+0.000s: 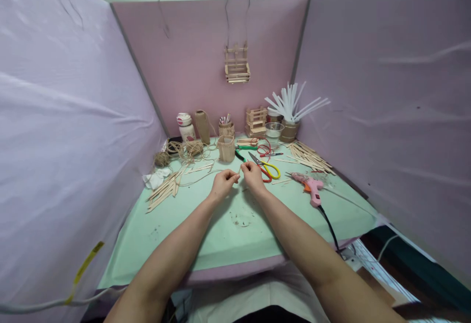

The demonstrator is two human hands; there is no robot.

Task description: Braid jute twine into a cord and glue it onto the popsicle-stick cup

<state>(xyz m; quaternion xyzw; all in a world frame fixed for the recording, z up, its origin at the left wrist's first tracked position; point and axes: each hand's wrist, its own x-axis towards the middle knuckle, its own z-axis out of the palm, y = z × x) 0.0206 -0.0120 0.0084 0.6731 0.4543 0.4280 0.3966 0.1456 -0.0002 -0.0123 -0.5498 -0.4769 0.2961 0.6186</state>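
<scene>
My left hand (223, 184) is closed in a pinch over the middle of the table. A thin strand of twine (198, 181) runs from the left up to its fingers. Close beside it, my right hand (252, 176) also pinches, and a short pale bit of the strand shows between the two hands. Just beyond them stands a small cup made of wooden sticks (226, 148). Scissors with red and yellow handles (271, 170) lie against the far side of my right hand. The fingertips hide most of what they grip.
A pink glue gun (312, 188) lies at the right, its black cable going over the front edge. Wooden sticks (311, 157) are piled at right and left (167, 190). Tangled twine (191, 149), a twine spool (202, 127), and a clear cup (274, 134) stand behind.
</scene>
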